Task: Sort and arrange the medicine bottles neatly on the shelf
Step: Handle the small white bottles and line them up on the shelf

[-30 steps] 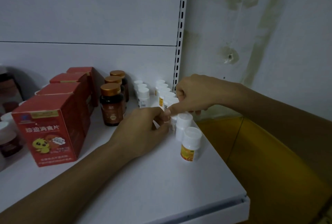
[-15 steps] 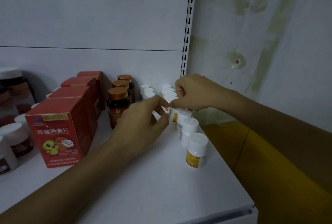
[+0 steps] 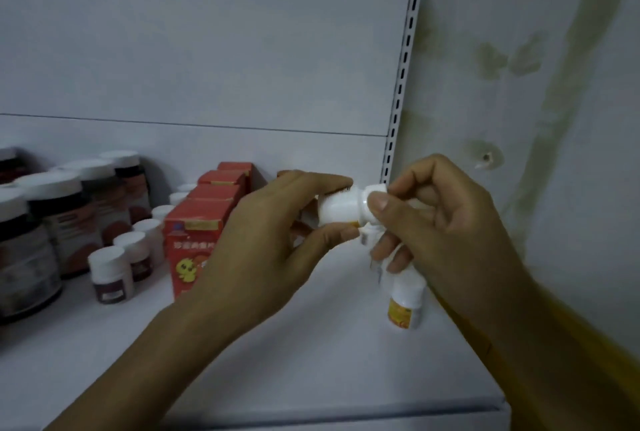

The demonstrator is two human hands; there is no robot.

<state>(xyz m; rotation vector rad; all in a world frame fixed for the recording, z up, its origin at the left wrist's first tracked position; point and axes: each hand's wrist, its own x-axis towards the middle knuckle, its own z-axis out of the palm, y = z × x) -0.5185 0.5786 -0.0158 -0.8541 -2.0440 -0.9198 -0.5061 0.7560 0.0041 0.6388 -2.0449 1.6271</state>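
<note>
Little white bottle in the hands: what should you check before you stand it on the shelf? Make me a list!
1. Firm hold: ok. The left hand grips the small white plastic bottle by its body, and the right hand pinches its cap end.
2. Bottle upright: not ok. It lies sideways in the air.
3. Cap closed tight: cannot tell.
4. Label facing front: cannot tell, as it is blurred and partly covered.
5. Room to set it down: ok. The white shelf has bare surface near the standing white bottle with a yellow label.
</note>
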